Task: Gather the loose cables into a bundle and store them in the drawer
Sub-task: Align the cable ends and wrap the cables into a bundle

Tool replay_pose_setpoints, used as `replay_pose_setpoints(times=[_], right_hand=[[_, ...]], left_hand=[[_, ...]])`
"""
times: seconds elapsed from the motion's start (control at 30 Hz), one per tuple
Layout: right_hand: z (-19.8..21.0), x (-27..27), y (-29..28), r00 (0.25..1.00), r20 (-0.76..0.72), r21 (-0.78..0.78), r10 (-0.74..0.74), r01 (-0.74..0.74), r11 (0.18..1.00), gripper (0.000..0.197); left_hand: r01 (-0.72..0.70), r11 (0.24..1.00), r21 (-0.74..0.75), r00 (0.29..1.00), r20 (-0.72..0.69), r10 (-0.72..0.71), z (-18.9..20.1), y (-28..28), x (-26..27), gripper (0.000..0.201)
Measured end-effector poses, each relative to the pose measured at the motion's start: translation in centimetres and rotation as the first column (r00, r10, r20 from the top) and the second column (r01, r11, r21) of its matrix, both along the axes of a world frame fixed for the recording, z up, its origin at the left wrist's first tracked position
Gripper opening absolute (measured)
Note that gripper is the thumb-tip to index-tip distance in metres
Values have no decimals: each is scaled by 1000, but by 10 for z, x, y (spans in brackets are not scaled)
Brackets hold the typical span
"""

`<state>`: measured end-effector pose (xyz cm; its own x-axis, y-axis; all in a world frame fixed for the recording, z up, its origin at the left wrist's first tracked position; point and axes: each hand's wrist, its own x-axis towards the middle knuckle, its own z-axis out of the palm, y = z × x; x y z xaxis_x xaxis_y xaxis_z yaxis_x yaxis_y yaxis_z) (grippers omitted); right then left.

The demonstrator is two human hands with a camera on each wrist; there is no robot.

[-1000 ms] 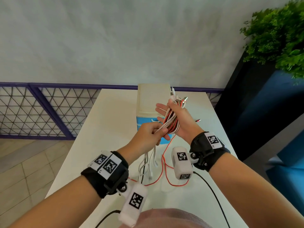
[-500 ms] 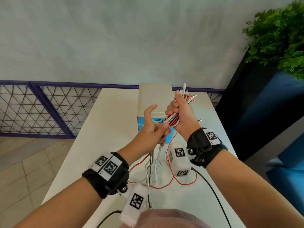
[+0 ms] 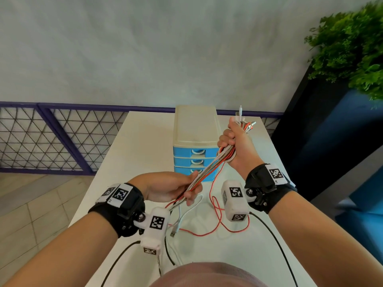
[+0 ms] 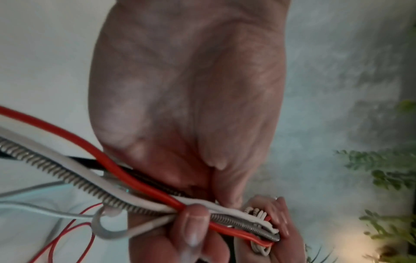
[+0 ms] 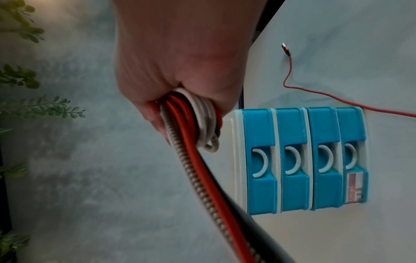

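My right hand [image 3: 236,146] is raised above the table and grips a coiled bundle of cables [image 3: 227,155], red, white and spring-wrapped, with plug ends sticking up past the fist. In the right wrist view the cable bundle [image 5: 193,115] loops out under the curled fingers. My left hand [image 3: 178,187] is lower and nearer me and pinches the same cables [image 4: 157,201] where they run taut down from the bundle. Their loose tails [image 3: 215,216] trail over the white table [image 3: 132,146]. The small drawer unit [image 3: 195,129], cream with blue drawers [image 5: 292,160], stands behind with all drawers closed.
A red cable end [image 5: 287,49] lies on the table beside the drawer unit. A purple lattice railing [image 3: 51,137] runs along the left. A dark planter with a green plant [image 3: 348,46] stands at the right. Black camera leads [image 3: 275,239] hang from my wrists.
My right hand has closed round the bundle and lifted it up and away. My left hand has slid down the cables toward me, pulling them straight.
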<state>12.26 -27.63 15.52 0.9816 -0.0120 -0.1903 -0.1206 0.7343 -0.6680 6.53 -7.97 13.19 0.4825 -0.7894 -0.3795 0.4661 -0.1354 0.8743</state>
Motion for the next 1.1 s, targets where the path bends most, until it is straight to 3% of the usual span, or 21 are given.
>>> replay_pose_setpoints(times=[0.13, 0.2, 0.27, 0.33, 0.47, 0.53, 0.6, 0.7, 0.77, 0.9, 1.0, 1.1], right_hand=[[3, -4, -3, 995, -7, -52, 101, -101, 994, 30], [6, -5, -4, 985, -10, -148, 170, -170, 974, 29], [8, -8, -5, 965, -22, -283, 263, -258, 924, 28], [12, -11, -5, 930, -41, -460, 366, -343, 819, 26], [16, -18, 1, 873, -121, -765, 472, -385, 516, 22], [16, -19, 5, 860, -147, -791, 489, -399, 463, 20], [16, -21, 7, 849, -176, -802, 498, -417, 427, 19], [17, -25, 9, 813, -214, -774, 542, -479, 414, 20], [19, -29, 11, 772, -226, -723, 595, -542, 429, 19], [19, -38, 18, 726, -241, -680, 644, -600, 422, 21], [16, -42, 20, 624, -300, -642, 721, -691, 332, 27], [15, -45, 19, 552, -323, -677, 769, -703, 220, 18]], left_hand=[[-28, 980, 199, 966, 257, -25, 2, 1, 7, 37], [-118, 934, 338, 865, 497, -71, 1, -1, 9, 34], [-217, 848, 484, 675, 702, -228, 1, -2, 14, 31], [-328, 755, 568, 472, 791, -390, 3, -2, 17, 27], [-521, 682, 513, 76, 824, -562, 16, -3, 19, 22], [-562, 686, 462, -36, 815, -578, 22, -6, 18, 19], [-567, 718, 405, -34, 859, -511, 28, -8, 17, 13], [-554, 755, 352, 186, 936, -300, 34, -11, 12, 35], [-562, 769, 304, 271, 946, -176, 35, -12, 10, 50], [-529, 822, 212, 255, 963, -84, 32, -12, 14, 68], [-522, 814, 254, 252, 958, -138, 31, -12, 12, 70], [-514, 796, 320, 290, 938, -190, 29, -12, 10, 65]])
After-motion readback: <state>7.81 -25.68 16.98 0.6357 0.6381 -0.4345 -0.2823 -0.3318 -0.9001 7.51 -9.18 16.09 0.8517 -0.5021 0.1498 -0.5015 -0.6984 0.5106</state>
